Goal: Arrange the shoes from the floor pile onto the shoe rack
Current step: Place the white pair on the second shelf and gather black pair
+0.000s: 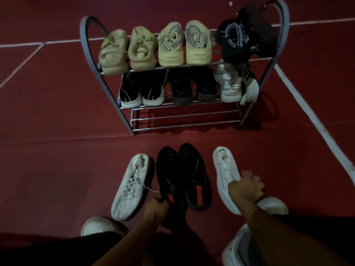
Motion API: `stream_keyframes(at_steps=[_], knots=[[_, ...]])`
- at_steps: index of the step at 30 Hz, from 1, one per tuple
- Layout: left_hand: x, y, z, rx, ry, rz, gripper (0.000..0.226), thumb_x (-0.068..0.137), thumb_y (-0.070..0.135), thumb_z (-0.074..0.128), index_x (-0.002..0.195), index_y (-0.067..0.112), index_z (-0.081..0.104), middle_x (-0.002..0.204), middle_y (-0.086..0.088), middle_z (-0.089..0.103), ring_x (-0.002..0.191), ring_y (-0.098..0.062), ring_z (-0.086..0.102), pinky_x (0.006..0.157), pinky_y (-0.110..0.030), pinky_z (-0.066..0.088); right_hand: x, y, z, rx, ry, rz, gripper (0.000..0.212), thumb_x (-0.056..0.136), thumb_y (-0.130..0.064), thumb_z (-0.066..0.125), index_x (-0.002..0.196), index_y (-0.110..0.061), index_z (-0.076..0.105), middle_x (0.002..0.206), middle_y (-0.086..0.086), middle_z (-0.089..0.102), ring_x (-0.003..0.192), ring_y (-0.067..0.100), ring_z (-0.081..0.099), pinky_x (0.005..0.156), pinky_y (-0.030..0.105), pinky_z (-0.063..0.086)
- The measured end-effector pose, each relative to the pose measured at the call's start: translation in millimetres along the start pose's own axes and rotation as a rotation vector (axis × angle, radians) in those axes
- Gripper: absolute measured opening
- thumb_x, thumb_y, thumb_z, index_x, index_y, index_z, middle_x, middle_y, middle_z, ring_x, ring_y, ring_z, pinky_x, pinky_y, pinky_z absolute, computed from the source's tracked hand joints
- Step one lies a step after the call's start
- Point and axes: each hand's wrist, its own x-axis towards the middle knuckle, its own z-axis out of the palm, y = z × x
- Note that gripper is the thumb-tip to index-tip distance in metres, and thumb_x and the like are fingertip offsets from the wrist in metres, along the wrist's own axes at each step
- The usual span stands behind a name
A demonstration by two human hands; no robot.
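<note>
Dim light, red floor (57, 116) with white lines. Your right hand (246, 186) is curled over the heel end of a white sneaker (223, 169), fingers (255, 184) wrapped around its rim and holding it; the shoe's toe points away from your fingertips, toward the rack. Your left hand (156, 208) is closed on the near end of the left black shoe (167, 173), fingers pinched narrow at its heel. The grip itself is hard to make out in the dark.

Just right of your left fingers lies the second black shoe (196, 175), touching its partner, orange tags showing on both. Just left of those fingers lies another white sneaker (130, 187), lace trailing toward your knuckles.

Beyond both sets of fingertips stands the grey metal shoe rack (90, 47). Top tier: two pairs of beige sneakers (153, 47) and a black pair (242, 35) at the right end. Middle tier: black-and-green sneakers (142, 89), dark shoes (192, 87), white shoes (234, 85). Bottom tier (184, 118) is bare rails.

Near your wrists, white shoes on your own feet (96, 225) show at the frame's bottom.
</note>
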Motion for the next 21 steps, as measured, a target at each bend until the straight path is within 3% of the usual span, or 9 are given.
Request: stream_keyframes(at_steps=[3,7,11,13,15,18,21], knots=[[-18,21,2,-0.158,0.011,0.029,0.045,0.088,0.046,0.051,0.092,0.005,0.071,0.09,-0.013,0.076,0.084,-0.031,0.073,0.082,-0.049,0.059,-23,-24,15,0.133,-0.211,-0.226,0.044,0.083,-0.029,0.064,0.124,-0.014,0.058,0.119,0.013,0.066,0.107,0.031,0.064,0.088,0.038,0.054],[4,10,12,-0.259,-0.025,-0.006,0.065,0.068,0.065,0.068,0.103,0.011,0.075,0.097,-0.009,0.078,0.092,-0.028,0.076,0.087,-0.046,0.062,-48,-48,41,0.114,-0.541,-0.064,0.071,0.086,-0.059,0.057,0.136,-0.009,0.053,0.13,0.015,0.063,0.116,0.034,0.062,0.093,0.036,0.051],[-13,21,-5,-0.37,-0.074,-0.058,0.035,0.089,0.034,0.074,0.103,0.003,0.073,0.088,-0.009,0.078,0.079,-0.025,0.075,0.08,-0.041,0.062,-44,-52,30,0.254,-0.702,0.059,0.061,0.098,-0.038,0.058,0.146,-0.002,0.046,0.137,0.019,0.058,0.105,0.028,0.059,0.079,0.029,0.046],[-20,26,-11,-0.418,-0.081,-0.061,0.024,0.096,0.025,0.071,0.086,0.003,0.072,0.071,-0.005,0.071,0.064,-0.019,0.066,0.065,-0.031,0.055,-44,-48,27,0.322,-0.697,0.092,0.054,0.102,-0.03,0.053,0.148,-0.003,0.044,0.139,0.017,0.057,0.106,0.027,0.057,0.079,0.028,0.043],[-20,27,-11,-0.43,-0.058,-0.042,0.025,0.097,0.024,0.069,0.081,0.004,0.071,0.068,-0.005,0.068,0.064,-0.019,0.063,0.063,-0.03,0.052,-52,-47,22,0.371,-0.619,0.084,0.044,0.105,-0.025,0.046,0.143,-0.004,0.051,0.136,0.015,0.06,0.116,0.029,0.059,0.081,0.028,0.044],[-19,32,-16,-0.524,-0.057,0.047,0.017,0.098,0.022,0.068,0.103,0.008,0.076,0.087,-0.006,0.077,0.084,-0.022,0.072,0.081,-0.038,0.059,-62,-47,17,0.466,-0.525,0.077,0.036,0.105,-0.022,0.047,0.133,-0.003,0.06,0.129,0.016,0.064,0.118,0.03,0.06,0.084,0.028,0.045],[-17,51,-26,-0.615,-0.072,0.132,0.019,0.101,0.017,0.064,0.116,0.015,0.074,0.105,-0.007,0.08,0.098,-0.023,0.075,0.091,-0.04,0.059,-60,-58,7,0.533,-0.42,0.03,0.037,0.103,-0.031,0.051,0.127,-0.008,0.065,0.124,0.014,0.067,0.1,0.026,0.06,0.084,0.026,0.044]])
